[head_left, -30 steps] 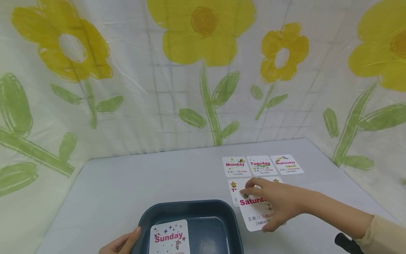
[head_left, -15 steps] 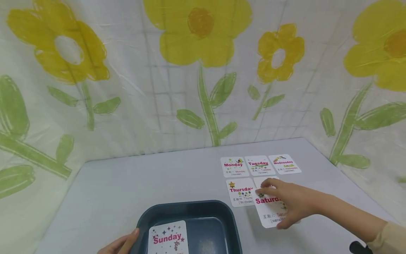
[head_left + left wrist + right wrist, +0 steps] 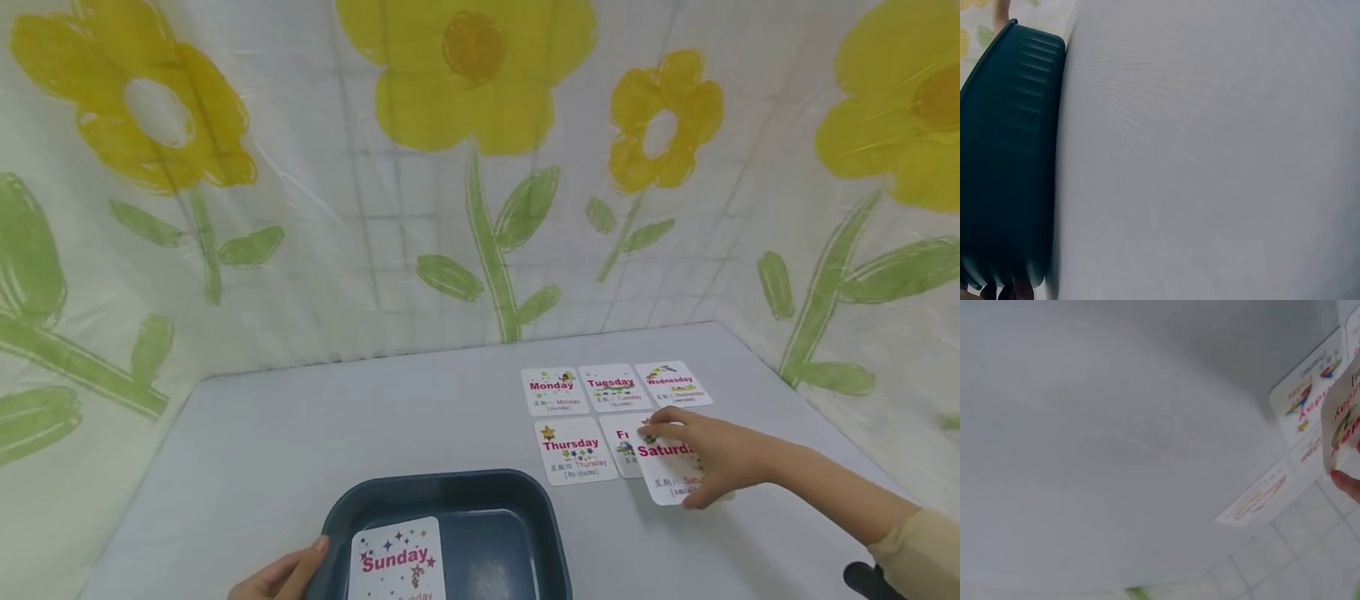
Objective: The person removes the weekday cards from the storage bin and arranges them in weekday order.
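Observation:
My right hand [image 3: 731,454] holds the Saturday card [image 3: 667,477] by its edges, thumb low and fingers at the top. That card hovers above the table, partly covering the Friday card [image 3: 618,454]. In the right wrist view the Saturday card [image 3: 1339,419] is tilted, with a fingertip at its corner. My left hand [image 3: 281,575] grips the left side of a dark blue tray [image 3: 450,483], thumb at the rim; its other fingers [image 3: 1021,290] show against the tray's outer wall in the left wrist view. Inside the tray lies the Sunday card [image 3: 397,560].
Monday [image 3: 555,392], Tuesday [image 3: 615,387] and Wednesday [image 3: 674,383] cards form a row on the white table [image 3: 360,417]. The Thursday card [image 3: 576,452] lies below Monday, left of Friday. A flower-printed curtain [image 3: 300,192] stands behind the table. A black object [image 3: 866,579] is near the right sleeve.
My right hand has carried the Saturday card rightward and slightly away from me, uncovering the Thursday card and part of Friday. The left hand stays at the tray.

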`<control>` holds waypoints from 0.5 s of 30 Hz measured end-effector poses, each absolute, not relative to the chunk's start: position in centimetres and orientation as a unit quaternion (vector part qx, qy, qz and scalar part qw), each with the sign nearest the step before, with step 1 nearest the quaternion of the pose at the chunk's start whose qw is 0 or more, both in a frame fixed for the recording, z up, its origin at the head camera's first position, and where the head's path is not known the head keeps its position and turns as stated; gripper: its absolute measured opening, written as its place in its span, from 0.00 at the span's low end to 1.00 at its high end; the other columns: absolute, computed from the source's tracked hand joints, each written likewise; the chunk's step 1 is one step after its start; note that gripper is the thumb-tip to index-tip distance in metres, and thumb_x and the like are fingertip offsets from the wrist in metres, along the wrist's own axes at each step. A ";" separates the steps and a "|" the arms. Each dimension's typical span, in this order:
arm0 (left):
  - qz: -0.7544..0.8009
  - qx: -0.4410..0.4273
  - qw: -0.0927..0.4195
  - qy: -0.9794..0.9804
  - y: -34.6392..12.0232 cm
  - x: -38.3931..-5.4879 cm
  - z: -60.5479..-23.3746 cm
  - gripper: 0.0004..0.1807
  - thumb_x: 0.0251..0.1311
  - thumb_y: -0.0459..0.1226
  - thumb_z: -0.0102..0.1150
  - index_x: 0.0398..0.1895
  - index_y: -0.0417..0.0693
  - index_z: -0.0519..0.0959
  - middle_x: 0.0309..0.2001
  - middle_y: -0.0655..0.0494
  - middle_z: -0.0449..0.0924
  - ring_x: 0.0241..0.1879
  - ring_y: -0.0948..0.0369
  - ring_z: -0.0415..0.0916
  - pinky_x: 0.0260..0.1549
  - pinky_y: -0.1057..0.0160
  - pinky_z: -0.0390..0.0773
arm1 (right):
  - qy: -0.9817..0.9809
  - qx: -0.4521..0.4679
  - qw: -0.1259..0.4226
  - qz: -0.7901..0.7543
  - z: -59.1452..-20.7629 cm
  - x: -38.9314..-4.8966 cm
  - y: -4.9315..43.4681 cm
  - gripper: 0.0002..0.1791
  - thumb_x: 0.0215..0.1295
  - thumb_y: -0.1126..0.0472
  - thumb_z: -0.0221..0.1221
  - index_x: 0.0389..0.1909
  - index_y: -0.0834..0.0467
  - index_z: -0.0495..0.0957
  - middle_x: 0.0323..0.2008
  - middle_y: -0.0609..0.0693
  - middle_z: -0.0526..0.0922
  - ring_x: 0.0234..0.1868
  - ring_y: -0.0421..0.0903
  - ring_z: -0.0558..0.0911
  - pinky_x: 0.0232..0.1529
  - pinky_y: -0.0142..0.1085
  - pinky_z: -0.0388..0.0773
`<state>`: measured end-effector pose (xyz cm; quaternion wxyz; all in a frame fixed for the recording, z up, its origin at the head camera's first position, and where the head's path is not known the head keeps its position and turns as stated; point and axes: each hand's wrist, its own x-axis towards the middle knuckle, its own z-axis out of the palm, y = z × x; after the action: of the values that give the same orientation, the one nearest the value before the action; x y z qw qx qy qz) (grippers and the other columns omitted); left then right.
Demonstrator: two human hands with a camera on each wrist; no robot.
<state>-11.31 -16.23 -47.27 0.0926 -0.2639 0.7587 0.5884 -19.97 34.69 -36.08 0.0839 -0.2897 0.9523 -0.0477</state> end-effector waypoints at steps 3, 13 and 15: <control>0.587 -0.267 0.090 0.759 -16.1 -11.4 -47.1 0.51 0.41 0.71 0.54 0.50 0.33 0.75 0.26 0.50 0.82 0.20 0.55 0.78 0.17 0.59 0.77 | 0.956 -0.277 0.084 -0.048 -36.4 -20.6 35.9 0.47 0.34 0.45 0.73 0.60 0.54 0.68 0.57 0.49 0.66 0.47 0.46 0.71 0.42 0.32 0.72; 0.571 -0.271 0.084 0.770 -15.8 -11.3 -46.5 0.52 0.40 0.72 0.54 0.49 0.32 0.76 0.27 0.49 0.82 0.21 0.57 0.77 0.19 0.60 0.77 | 0.957 -0.276 0.085 -0.034 -38.1 -22.4 39.7 0.46 0.30 0.51 0.75 0.57 0.56 0.69 0.53 0.51 0.67 0.46 0.47 0.71 0.42 0.32 0.71; 0.569 -0.275 0.084 0.771 -15.8 -11.3 -46.6 0.52 0.40 0.72 0.54 0.48 0.32 0.76 0.27 0.48 0.82 0.21 0.57 0.77 0.19 0.60 0.77 | 0.957 -0.275 0.085 -0.028 -38.4 -22.6 40.4 0.47 0.28 0.51 0.75 0.57 0.56 0.69 0.53 0.52 0.67 0.46 0.47 0.71 0.42 0.32 0.71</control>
<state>-11.30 -15.78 -46.60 0.0836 -0.2746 0.7706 0.5690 -22.65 40.37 -38.41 0.0852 -0.2751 0.9572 -0.0281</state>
